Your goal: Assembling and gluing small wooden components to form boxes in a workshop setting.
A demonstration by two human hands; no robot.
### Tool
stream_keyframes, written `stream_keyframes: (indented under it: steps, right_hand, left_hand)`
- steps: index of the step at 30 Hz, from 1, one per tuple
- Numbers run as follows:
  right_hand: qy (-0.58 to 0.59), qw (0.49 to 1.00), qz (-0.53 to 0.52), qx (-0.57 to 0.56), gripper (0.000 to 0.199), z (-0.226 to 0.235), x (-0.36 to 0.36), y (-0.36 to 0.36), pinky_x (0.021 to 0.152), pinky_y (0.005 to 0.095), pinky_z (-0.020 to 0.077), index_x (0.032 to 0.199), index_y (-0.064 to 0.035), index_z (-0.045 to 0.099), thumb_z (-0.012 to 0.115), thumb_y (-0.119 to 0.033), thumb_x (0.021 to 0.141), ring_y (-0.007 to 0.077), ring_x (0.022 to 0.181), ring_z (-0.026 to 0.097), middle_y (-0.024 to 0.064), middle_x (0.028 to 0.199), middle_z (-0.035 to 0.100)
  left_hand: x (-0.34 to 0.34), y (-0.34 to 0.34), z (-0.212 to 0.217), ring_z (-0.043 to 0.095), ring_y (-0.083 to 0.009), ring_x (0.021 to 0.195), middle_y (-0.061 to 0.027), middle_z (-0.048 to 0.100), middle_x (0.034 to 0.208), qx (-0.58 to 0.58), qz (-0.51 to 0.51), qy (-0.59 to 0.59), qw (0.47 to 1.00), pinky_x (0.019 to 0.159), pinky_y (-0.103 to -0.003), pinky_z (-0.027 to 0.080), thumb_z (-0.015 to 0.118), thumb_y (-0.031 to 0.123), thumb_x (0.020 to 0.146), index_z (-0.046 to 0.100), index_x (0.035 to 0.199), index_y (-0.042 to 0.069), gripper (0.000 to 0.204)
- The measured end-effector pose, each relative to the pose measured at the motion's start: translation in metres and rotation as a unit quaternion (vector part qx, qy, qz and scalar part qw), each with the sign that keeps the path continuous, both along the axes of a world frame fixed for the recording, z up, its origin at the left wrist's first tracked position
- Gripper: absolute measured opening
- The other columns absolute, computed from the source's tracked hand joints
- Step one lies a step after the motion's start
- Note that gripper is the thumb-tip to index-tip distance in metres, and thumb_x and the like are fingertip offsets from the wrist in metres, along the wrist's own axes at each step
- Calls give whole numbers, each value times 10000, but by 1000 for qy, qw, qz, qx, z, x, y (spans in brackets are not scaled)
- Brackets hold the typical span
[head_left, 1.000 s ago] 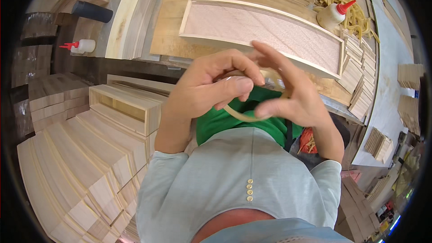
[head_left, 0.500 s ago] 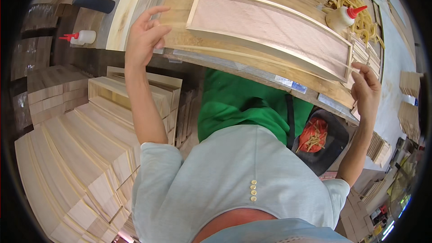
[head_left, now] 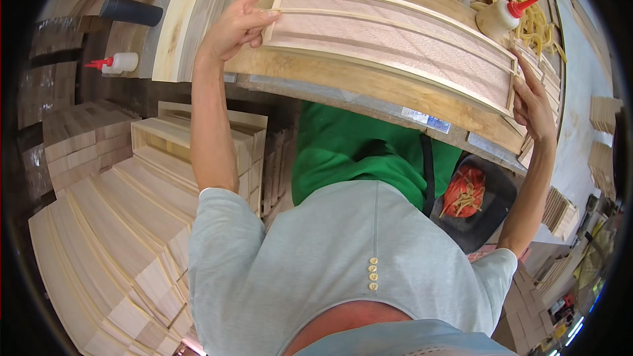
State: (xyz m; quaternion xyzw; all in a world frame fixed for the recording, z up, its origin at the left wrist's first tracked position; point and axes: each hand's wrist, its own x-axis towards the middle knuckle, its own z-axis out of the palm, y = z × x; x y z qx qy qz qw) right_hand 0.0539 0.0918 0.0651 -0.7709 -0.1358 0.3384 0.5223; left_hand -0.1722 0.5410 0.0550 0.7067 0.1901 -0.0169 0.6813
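Note:
A long, shallow wooden tray with a pinkish panel lies on the workbench. Running lengthwise over it is a long thin pale strip; its material is hard to tell. My left hand is at the tray's left end, its thumb and bent fingers closed at the strip's end and the index finger stretched to the far corner. At the right end my right hand reaches along the short side, index finger extended, thumb bent against the end of the strip and tray; the exact grip is partly hidden.
Beyond the tray's right end stands a red-tipped glue bottle, beside a heap of yellowish bands. Another red-tipped bottle and a dark cylinder are at left. Stacked wooden boxes rise at lower left. A black bin sits below the bench.
Both hands have moved away from me, up to the tray's ends. The thin strip has shifted from the tray's near side to over it. The tray has moved slightly left.

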Motion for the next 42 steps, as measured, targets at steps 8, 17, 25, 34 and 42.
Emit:
stream_keyframes:
  steps: [8, 17, 25, 34, 42]
  right_hand:
    - [68, 992, -79, 75, 300, -29, 37, -1, 339, 171, 236, 1258, -40, 556, 492, -189, 1006, 5, 399, 276, -49, 618, 449]
    - [140, 971, -48, 190, 268, -56, 63, -9, 324, 179, 334, 1126, 60, 587, 517, -156, 983, 23, 370, 330, -14, 609, 498]
    - [147, 963, -73, 213, 305, -61, 54, -27, 333, 184, 354, 1202, 53, 566, 510, -153, 984, 30, 392, 360, -36, 613, 472]
    - [-444, 894, -48, -35, 342, -80, 21, -4, 675, 237, 472, 1233, -53, 590, 453, -283, 1020, 72, 751, 540, 48, 890, 608]
    - [-122, 985, -109, -57, 444, -25, -17, -6, 533, 246, 531, 1163, -20, 601, 430, -401, 1013, 97, 679, 559, 29, 822, 584]
  left_hand:
    - [19, 10, -18, 323, -19, 391, 78, 370, 503, -31, 82, -37, 995, 390, -191, 312, 638, 141, 890, 595, 1226, -35, 381]
    - [33, 32, -58, 311, -16, 380, 76, 391, 536, -322, 154, -60, 932, 361, -177, 287, 533, 97, 935, 628, 1016, -58, 198]
    - [45, 30, -71, 308, 15, 402, 91, 427, 574, -300, 161, -21, 940, 334, -149, 243, 545, 105, 937, 626, 1093, -24, 218]
    - [8, 21, -63, 583, -133, 1018, -97, 630, 1130, 217, 123, -26, 968, 869, -279, 464, 514, 229, 996, 588, 1214, -35, 351]
    - [-14, -2, -45, 549, -173, 1132, -89, 576, 1262, -11, 130, 34, 991, 970, -341, 420, 428, 454, 1011, 477, 1350, -1, 569]
